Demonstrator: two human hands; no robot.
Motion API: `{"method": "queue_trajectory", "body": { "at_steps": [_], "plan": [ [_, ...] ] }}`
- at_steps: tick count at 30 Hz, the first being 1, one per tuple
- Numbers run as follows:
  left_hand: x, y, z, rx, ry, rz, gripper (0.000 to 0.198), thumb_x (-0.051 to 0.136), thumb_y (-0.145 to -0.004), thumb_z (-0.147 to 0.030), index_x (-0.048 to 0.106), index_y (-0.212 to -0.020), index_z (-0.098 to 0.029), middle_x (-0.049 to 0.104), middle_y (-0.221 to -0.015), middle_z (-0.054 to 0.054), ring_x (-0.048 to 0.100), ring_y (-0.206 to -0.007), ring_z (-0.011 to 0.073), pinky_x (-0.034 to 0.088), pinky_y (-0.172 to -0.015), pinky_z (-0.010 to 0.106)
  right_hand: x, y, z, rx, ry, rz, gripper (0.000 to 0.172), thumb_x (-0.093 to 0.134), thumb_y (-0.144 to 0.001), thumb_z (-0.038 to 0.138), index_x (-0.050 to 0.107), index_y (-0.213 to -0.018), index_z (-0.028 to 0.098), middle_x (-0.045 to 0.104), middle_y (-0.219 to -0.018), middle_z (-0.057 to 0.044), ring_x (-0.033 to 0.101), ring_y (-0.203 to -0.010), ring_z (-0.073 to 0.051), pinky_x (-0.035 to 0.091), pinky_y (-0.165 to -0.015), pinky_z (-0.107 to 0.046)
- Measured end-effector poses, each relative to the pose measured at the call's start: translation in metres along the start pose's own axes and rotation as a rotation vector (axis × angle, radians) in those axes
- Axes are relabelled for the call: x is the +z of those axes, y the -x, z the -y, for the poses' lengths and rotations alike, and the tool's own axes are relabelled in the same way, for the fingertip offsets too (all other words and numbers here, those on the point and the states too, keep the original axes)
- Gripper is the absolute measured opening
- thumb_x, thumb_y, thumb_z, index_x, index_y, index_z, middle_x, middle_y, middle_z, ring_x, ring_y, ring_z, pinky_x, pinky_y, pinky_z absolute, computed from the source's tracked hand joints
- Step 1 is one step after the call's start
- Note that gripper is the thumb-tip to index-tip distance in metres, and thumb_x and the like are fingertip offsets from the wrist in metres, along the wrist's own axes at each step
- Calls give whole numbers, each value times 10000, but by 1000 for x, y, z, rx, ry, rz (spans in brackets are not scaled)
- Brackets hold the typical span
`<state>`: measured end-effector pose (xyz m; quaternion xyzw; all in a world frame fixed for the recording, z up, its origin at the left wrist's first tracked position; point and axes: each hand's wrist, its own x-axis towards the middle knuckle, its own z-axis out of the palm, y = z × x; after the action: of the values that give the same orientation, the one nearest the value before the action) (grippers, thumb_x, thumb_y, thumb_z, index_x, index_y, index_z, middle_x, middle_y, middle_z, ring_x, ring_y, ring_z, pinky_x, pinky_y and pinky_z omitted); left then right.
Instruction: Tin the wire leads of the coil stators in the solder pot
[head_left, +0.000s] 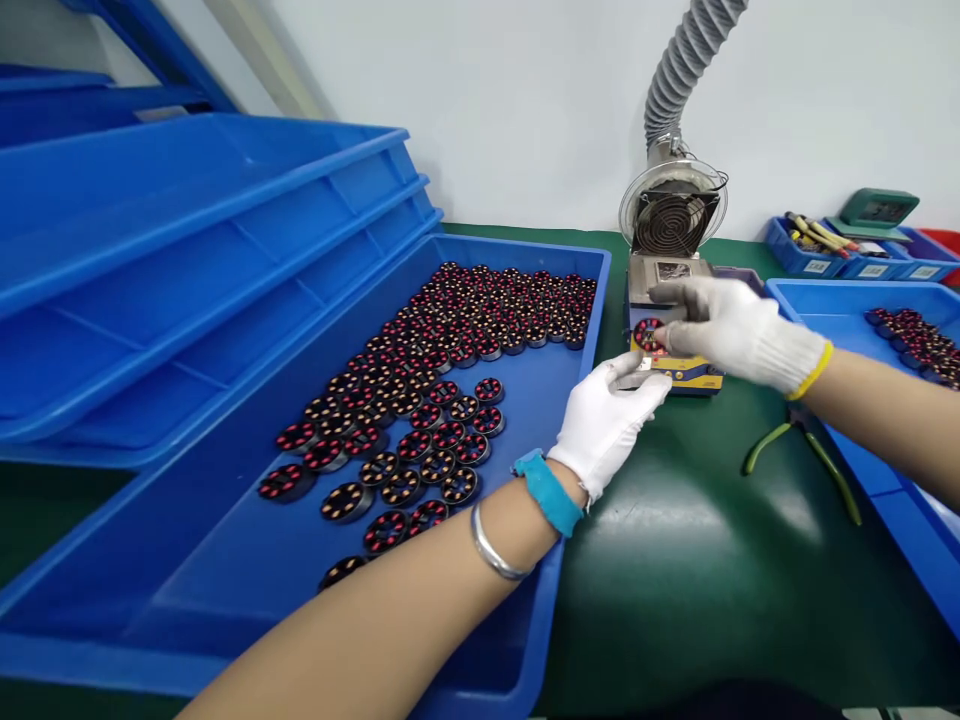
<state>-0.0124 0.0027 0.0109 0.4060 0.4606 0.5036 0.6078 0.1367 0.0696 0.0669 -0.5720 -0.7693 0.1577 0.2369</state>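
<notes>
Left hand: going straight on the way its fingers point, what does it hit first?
The left hand points up-right at the low front of the small machine. Its fingers look to be touching it, so that comes first; depth is unclear.

Glossy blue plastic tray [570, 262]; white knitted cloth gloves on the left hand [604, 420] and right hand [731, 328]; matt green tabletop [675, 560]; ribbed grey hose [686, 60]; shiny metal bangle [491, 550].

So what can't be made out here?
Head view, the only one:
Small grey-and-yellow benchtop machine: front covered by the white-gloved left hand and right hand.
Round black-and-red coil part: partly hidden by the right hand's fingers.
Blue plastic tray on the right: cut off by the frame edge.
Labels on the small blue bins: too small to read.
</notes>
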Motion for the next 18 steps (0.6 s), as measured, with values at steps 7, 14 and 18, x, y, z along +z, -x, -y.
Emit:
{"method": "queue_trajectory", "body": {
  "at_steps": [7, 14, 18],
  "plan": [
    [-1, 0, -4, -2, -5, -19, 316, 717, -708, -220, 662, -1001, -118, 712, -829, 40, 655, -695, 128, 542, -733, 305, 11, 32, -7, 111, -474, 409, 283, 553, -847, 363, 671, -1060, 217, 707, -793, -24, 664, -662, -155, 570, -619, -276],
    [-2, -1, -4, -43, -65, -1, 322, 701, -748, -225, 645, -1044, -111, 714, -849, 53, 668, -692, 125, 548, -705, 281, 3, 16, -18, 239, -664, 403, 286, 670, -745, 237, 673, -1024, 174, 705, -724, -35, 664, -631, -143, 572, -581, -237],
    [-2, -1, -5, -75, -109, 19, 327, 678, -778, -246, 633, -1066, -98, 715, -924, 85, 671, -701, 128, 546, -702, 286, -5, -15, -34, 239, -531, 147, 315, 675, -736, 263, 680, -1044, 196, 725, -782, -47, 686, -677, -164, 587, -627, -273]
  ]
}}
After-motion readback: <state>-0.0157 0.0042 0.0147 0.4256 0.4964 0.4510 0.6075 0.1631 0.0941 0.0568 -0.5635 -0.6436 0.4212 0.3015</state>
